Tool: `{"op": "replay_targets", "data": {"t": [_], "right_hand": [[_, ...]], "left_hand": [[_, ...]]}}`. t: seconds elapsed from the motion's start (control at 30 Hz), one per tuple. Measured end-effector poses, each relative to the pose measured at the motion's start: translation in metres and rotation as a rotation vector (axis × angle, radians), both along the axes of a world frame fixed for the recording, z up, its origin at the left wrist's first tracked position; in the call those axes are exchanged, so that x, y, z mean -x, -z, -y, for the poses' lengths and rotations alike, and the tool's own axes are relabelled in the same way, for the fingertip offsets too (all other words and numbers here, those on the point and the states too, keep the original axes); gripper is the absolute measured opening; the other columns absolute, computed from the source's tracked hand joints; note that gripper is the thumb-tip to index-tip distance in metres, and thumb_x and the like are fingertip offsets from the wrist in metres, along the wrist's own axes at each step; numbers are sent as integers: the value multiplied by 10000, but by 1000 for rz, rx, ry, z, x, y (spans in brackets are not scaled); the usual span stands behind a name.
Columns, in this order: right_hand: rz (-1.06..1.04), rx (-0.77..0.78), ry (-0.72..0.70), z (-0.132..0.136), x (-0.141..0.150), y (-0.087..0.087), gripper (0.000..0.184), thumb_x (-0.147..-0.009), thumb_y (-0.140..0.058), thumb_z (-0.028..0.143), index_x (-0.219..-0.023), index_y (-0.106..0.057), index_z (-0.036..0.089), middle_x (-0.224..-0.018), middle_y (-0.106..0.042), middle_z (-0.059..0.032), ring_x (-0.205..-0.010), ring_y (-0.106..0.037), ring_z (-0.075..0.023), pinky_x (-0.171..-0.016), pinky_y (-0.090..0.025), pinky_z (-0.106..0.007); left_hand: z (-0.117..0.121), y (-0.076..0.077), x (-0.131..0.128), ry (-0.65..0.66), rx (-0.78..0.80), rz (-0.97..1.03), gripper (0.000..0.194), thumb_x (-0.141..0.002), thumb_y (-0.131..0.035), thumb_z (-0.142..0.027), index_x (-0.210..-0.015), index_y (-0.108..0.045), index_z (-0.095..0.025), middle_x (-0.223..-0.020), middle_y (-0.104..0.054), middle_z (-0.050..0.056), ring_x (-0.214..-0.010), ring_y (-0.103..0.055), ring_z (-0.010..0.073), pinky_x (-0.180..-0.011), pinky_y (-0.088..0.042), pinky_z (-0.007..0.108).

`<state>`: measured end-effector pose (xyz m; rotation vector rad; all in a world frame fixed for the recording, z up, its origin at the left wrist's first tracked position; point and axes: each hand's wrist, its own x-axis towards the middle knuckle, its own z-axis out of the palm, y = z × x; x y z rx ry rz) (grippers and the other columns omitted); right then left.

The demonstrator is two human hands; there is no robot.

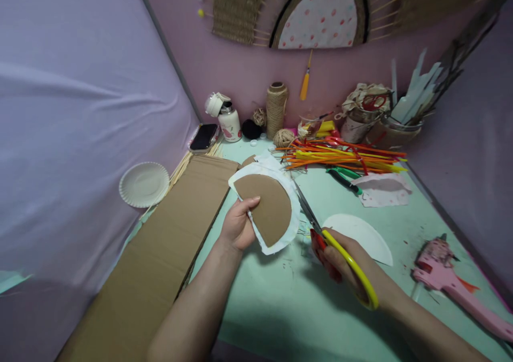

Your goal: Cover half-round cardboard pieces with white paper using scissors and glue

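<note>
My left hand [239,223] grips the straight edge of a brown cardboard half-circle [267,207], its thumb on the front face. White fabric [291,226] lies behind the cardboard and shows as a border around its curve. In my right hand [344,252] is a pair of scissors [348,266] with one yellow and one red handle. Their blades point up and away, just right of the fabric's curved edge, and look nearly closed. Whether they touch the fabric I cannot tell.
Long brown cardboard [160,260] lies left, with a paper plate [144,185] beside it. Right are a cut white plate [358,234], green pliers [344,180] and a pink glue gun [449,282]. Behind lie orange and yellow strips [336,156], twine [276,111] and a white bottle [230,124].
</note>
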<state>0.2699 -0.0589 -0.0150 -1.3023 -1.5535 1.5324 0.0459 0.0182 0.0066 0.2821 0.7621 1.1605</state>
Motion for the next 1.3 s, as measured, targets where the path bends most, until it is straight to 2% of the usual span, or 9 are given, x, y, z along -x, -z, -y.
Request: {"op": "replay_targets", "data": {"t": [0.3, 0.53, 0.87, 1.03, 1.3], "right_hand": [[-1, -6, -7, 0, 0, 0, 520, -870, -438, 729, -805, -454, 213, -648, -424, 47, -487, -407, -96, -435, -343, -236], [13, -23, 14, 0, 0, 1, 527, -863, -453, 732, -775, -457, 212, -596, -414, 55, -455, -375, -88, -404, -318, -224], [40, 26, 92, -2, 2, 6, 528, -831, -475, 743, -731, -456, 224, -540, -402, 63, -408, -356, -86, -357, -290, -218], [26, 17, 99, -3, 3, 7, 493, -838, -492, 699, -714, -460, 222, -554, -397, 64, -390, -344, -76, -343, -273, -218], [19, 84, 105, -3, 1, 9, 456, -799, -550, 662, -724, -460, 221, -549, -385, 81, -361, -317, -58, -324, -252, -206]], "left_hand": [[0, 2, 1, 17, -16, 2, 371, -693, -670, -91, -1063, -655, -116, -936, -763, 98, -1097, -674, 303, -1042, -471, 464], [0, -1, 0, 0, 3, 2, 355, -691, -652, -71, -1044, -657, -116, -887, -766, 81, -1042, -697, 284, -1040, -475, 454], [0, 1, 1, 9, -13, -18, 409, -690, -667, -88, -1097, -641, -118, -955, -761, 95, -1074, -685, 291, -1041, -477, 454], [-1, 1, 2, 1, -23, -20, 411, -688, -665, -89, -1097, -642, -125, -950, -762, 88, -1071, -686, 287, -1039, -478, 451], [-1, -2, 4, 4, -25, -19, 452, -684, -659, -68, -1130, -631, -133, -924, -765, 74, -1065, -690, 282, -1038, -478, 446]]}}
